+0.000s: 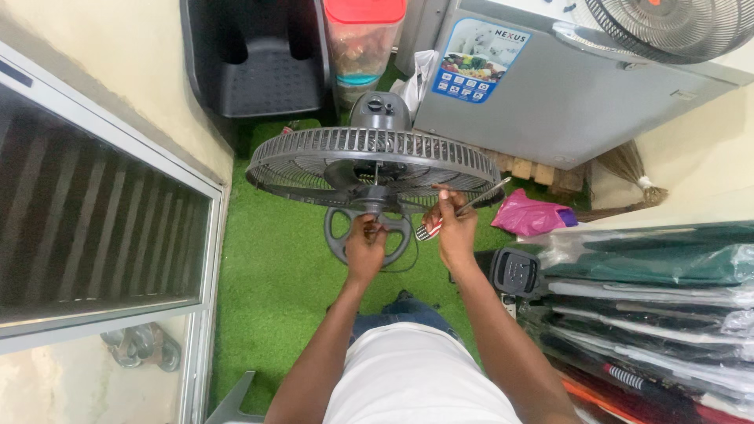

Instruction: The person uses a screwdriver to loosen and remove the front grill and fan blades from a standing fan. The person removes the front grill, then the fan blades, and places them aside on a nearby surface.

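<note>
Head view – right hand (455, 228) fisted round screwdriver (463, 210) – left hand (365, 247) at fan hub (369, 206)

Two fan grilles (369, 161) (667, 27), one screwdriver (463, 208), one freezer (565, 102), one pink bag (534, 216).

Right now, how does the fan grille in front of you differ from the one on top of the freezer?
The near fan grille is dark grey, seen whole and lying almost flat on its stand; the far fan grille is cut off by the frame edge and rests on the grey chest freezer. The left hand and the right hand, holding a screwdriver, are at the near one; nobody touches the far one. Both are round wire guards.
</note>
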